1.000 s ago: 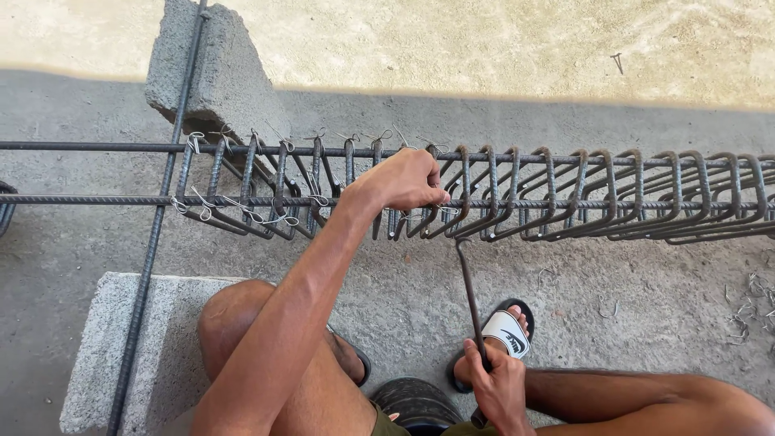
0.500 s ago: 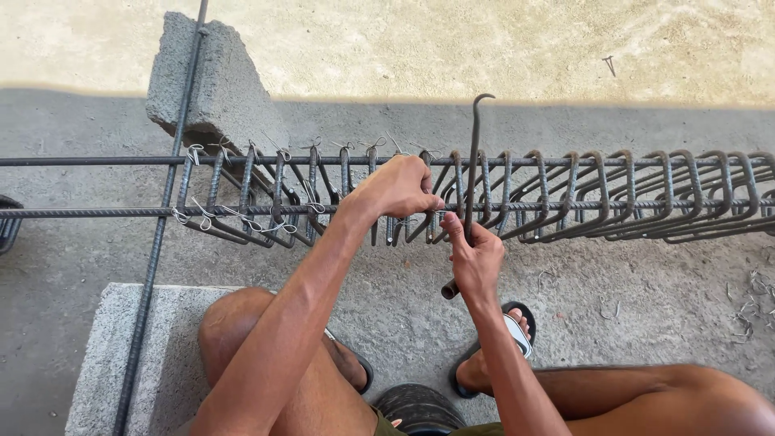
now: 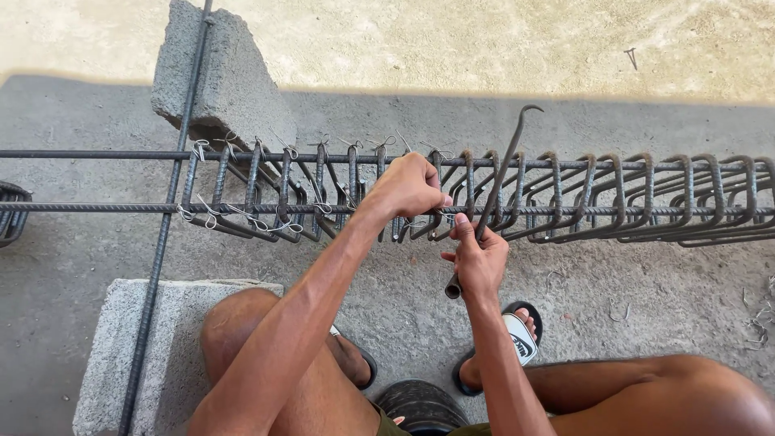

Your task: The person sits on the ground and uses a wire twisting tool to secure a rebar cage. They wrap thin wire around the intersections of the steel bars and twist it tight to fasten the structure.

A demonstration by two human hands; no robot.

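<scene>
Two concrete blocks (image 3: 218,77) sit at your left, one beyond the rebar cage (image 3: 565,198) and one under your knee. Your left hand (image 3: 410,187) is clenched on the cage's near bar of two long bars. Just right, your right hand (image 3: 478,262) grips one hooked tying tool (image 3: 502,173), leaning over the stirrups.

Up top, a grey concrete block (image 3: 222,77) sits tilted on the shaded slab, a long loose bar (image 3: 165,226) slanting past it down to a second, paler block (image 3: 121,355) below. Sunlit sandy ground (image 3: 452,40) beyond. Far right, scattered bits on the concrete floor (image 3: 646,291), probably wire offcuts (image 3: 759,327).
</scene>
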